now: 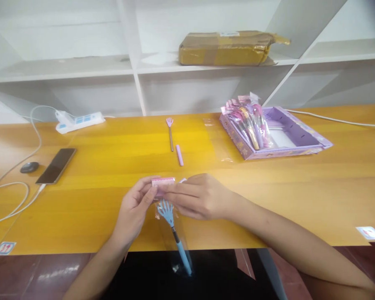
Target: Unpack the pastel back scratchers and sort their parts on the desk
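Note:
A blue back scratcher (181, 254) hangs in a clear plastic bag (171, 234) with a pink header card (163, 182) at its top. My left hand (133, 206) is closed on the card's left side, thumb across its front. From the right, my right hand (203, 198) pinches the card's lower right part, its fingers pressed together. A small pale edge shows behind the right fingers, too little to name. Beyond the hands, a back scratcher with a purple head (170, 123) and metal rod lies on the table, with a separate purple handle (179, 155) near it.
A purple display box (312, 146) at the right holds several bagged back scratchers (253, 121). To the left are a phone (56, 166) on a cable, a black mouse (29, 167) and a power strip (81, 121). A taped carton (225, 49) sits on the shelf behind.

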`<state>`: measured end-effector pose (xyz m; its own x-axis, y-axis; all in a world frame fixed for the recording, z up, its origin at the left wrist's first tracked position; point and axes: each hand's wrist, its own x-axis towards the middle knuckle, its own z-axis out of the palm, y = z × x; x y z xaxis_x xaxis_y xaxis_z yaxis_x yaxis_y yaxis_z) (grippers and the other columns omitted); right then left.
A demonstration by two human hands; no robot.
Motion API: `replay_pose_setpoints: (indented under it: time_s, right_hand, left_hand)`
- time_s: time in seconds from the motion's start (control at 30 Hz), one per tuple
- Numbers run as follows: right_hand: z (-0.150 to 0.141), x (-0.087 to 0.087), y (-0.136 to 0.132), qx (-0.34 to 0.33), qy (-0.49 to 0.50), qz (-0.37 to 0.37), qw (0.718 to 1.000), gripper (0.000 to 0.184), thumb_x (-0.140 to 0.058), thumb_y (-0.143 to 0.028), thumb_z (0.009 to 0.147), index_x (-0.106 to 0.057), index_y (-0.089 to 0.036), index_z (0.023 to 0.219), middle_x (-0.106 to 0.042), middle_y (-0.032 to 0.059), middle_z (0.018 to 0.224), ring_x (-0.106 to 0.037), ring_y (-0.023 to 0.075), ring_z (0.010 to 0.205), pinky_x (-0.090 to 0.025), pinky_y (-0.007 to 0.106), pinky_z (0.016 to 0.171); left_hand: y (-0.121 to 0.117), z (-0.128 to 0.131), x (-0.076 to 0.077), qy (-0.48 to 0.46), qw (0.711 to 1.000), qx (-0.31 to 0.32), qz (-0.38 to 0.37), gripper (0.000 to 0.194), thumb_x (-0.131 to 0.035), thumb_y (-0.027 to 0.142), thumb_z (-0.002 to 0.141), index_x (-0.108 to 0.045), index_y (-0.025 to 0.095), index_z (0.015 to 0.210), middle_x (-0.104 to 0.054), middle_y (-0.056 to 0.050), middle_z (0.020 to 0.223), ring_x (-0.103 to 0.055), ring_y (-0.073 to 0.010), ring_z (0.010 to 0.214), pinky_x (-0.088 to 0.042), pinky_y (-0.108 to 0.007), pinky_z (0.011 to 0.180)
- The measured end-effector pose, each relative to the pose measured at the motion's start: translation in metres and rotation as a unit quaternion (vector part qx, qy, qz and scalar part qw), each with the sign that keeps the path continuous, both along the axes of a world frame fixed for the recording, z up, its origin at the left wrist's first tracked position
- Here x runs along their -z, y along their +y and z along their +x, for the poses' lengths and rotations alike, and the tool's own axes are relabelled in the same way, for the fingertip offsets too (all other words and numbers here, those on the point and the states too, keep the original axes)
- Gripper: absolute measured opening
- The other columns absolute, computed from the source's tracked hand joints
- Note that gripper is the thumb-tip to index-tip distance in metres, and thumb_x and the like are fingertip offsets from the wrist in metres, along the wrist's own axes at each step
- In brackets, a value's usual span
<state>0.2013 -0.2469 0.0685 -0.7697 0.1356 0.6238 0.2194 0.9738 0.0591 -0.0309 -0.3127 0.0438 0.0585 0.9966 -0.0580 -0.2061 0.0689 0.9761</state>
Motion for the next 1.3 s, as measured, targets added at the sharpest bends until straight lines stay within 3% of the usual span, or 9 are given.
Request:
replay_pose_setpoints:
  time_s: [0.17,0.43,0.57,0.67,0.73,0.9,1.07,1.17,1.3]
  right_hand:
    - [0.005,0.001,0.002,-0.044,-0.010,0.021,0.999,0.026,-0.062,-0.027,0.106,-0.077,-0.018,0.126,-0.080,0.0100,0.133,-0.078,0.0149,0.088,-0.059,0.028,0.064]
    - [0.013,0.001,0.006,-0.073,0.032,0.016,0.997,0.013,-0.066,-0.019,0.098,-0.076,-0.020,0.105,-0.083,0.0035,0.103,-0.069,0.0126,0.070,-0.050,0.028,0.056]
    - [0.019,0.009,-0.010,0.003,0.081,-0.170,0.982,0.015,-0.055,-0.017,0.103,-0.066,-0.022,0.094,-0.070,-0.0006,0.077,-0.059,0.0125,0.062,-0.046,0.027,0.056]
    - [0.020,0.015,-0.036,0.056,0.051,-0.434,0.898,0.016,-0.059,-0.032,0.110,-0.065,-0.020,0.101,-0.069,-0.0006,0.081,-0.060,0.0113,0.064,-0.048,0.023,0.058]
    - [0.018,0.020,-0.055,0.056,0.000,-0.549,0.834,0.017,-0.069,-0.036,0.106,-0.066,-0.020,0.103,-0.070,-0.0013,0.084,-0.062,0.0109,0.066,-0.049,0.022,0.060]
    - [0.010,0.033,-0.077,0.002,-0.019,-0.601,0.799,0.015,-0.075,-0.026,0.102,-0.070,-0.018,0.090,-0.071,-0.0012,0.085,-0.064,0.0115,0.074,-0.052,0.023,0.071]
    - [0.052,0.018,-0.031,-0.021,0.062,-0.650,0.757,0.032,-0.081,-0.048,0.097,-0.079,-0.018,0.088,-0.077,0.0018,0.083,-0.069,0.0143,0.072,-0.056,0.026,0.066]
    - [0.108,-0.010,0.020,0.098,0.144,-0.619,0.766,0.031,-0.084,-0.049,0.093,-0.082,-0.018,0.094,-0.080,0.0037,0.081,-0.064,0.0117,0.059,-0.046,0.024,0.052]
    - [0.183,-0.049,0.091,0.331,0.266,-0.440,0.791,0.032,-0.075,-0.039,0.095,-0.080,-0.009,0.105,-0.075,0.0005,0.072,-0.054,0.0045,0.058,-0.037,0.029,0.058]
  left_hand:
    - [-0.003,-0.004,-0.001,0.033,0.999,-0.012,-0.029,0.039,-0.082,0.045,0.097,-0.076,0.020,0.126,-0.085,-0.011,0.119,-0.081,-0.0281,0.108,-0.065,-0.039,0.099]
    - [-0.006,-0.001,-0.005,0.077,0.997,0.018,-0.024,0.037,-0.081,0.047,0.097,-0.077,0.020,0.123,-0.085,-0.010,0.118,-0.082,-0.0262,0.105,-0.066,-0.037,0.097]
    - [-0.008,-0.004,-0.008,0.115,0.993,0.030,-0.020,0.037,-0.076,0.047,0.100,-0.076,0.021,0.127,-0.085,-0.010,0.120,-0.083,-0.0268,0.105,-0.066,-0.037,0.096]
    - [-0.010,-0.006,-0.010,0.128,0.991,0.033,-0.012,0.037,-0.075,0.047,0.101,-0.075,0.022,0.128,-0.085,-0.010,0.120,-0.083,-0.0278,0.104,-0.067,-0.038,0.096]
    - [-0.012,-0.006,-0.011,0.134,0.990,0.041,-0.006,0.037,-0.076,0.048,0.100,-0.076,0.023,0.127,-0.085,-0.010,0.120,-0.083,-0.0295,0.107,-0.067,-0.040,0.097]
    - [-0.017,-0.009,-0.012,0.147,0.988,0.051,-0.001,0.044,-0.072,0.048,0.102,-0.070,0.027,0.140,-0.083,-0.010,0.128,-0.080,-0.0322,0.117,-0.064,-0.044,0.106]
    - [-0.024,-0.031,-0.004,0.199,0.975,0.069,0.073,0.078,-0.074,0.038,0.102,-0.036,0.038,0.170,-0.063,-0.010,0.161,-0.066,-0.0323,0.143,-0.051,-0.050,0.123]
    - [-0.028,-0.044,0.003,0.249,0.963,0.054,0.089,0.080,-0.074,0.035,0.101,-0.034,0.039,0.170,-0.061,-0.011,0.163,-0.065,-0.0330,0.143,-0.047,-0.054,0.126]
    - [-0.028,-0.049,0.009,0.291,0.951,0.051,0.087,0.078,-0.076,0.039,0.100,-0.037,0.036,0.168,-0.065,-0.012,0.159,-0.068,-0.0349,0.139,-0.049,-0.057,0.123]
